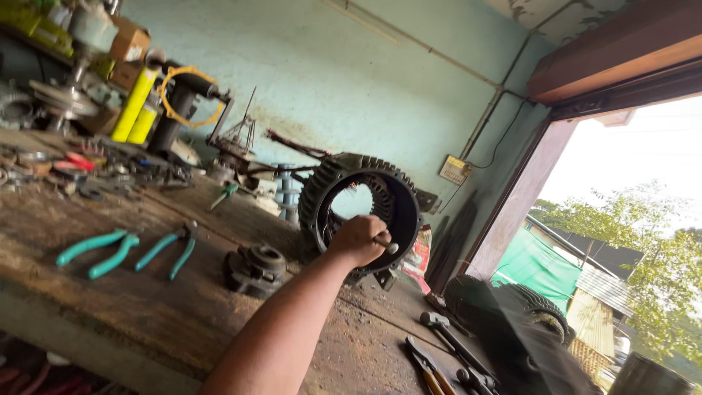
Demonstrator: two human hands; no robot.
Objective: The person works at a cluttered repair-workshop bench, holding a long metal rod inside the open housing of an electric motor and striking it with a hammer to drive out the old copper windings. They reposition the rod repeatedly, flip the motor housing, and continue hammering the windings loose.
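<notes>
One hand (360, 240) is showing, the right by the look of the arm, and it is closing in a fist around a thin metal tool (390, 246) whose pale tip is sticking out past the knuckles, just at the lower rim of a motor housing (362, 208). That housing is standing on its side near the far edge of the table (146, 307), its round opening facing the camera, with cooling ribs running around the outside and dark windings lining the inner wall. Judging by its thick cast shell, it is probably heavy and stiff, unlikely to slip on the rough wood, and best gripped by the rim or the mounting foot underneath; the windings inside are likely delicate and better left untouched. The other hand is not appearing anywhere in view. Just left of the housing a smaller dark round part (254, 269) is lying on the table, and further left two pairs of pliers with green handles (128, 251) are resting side by side. A hammer (447, 334) is lying near the lower right.
</notes>
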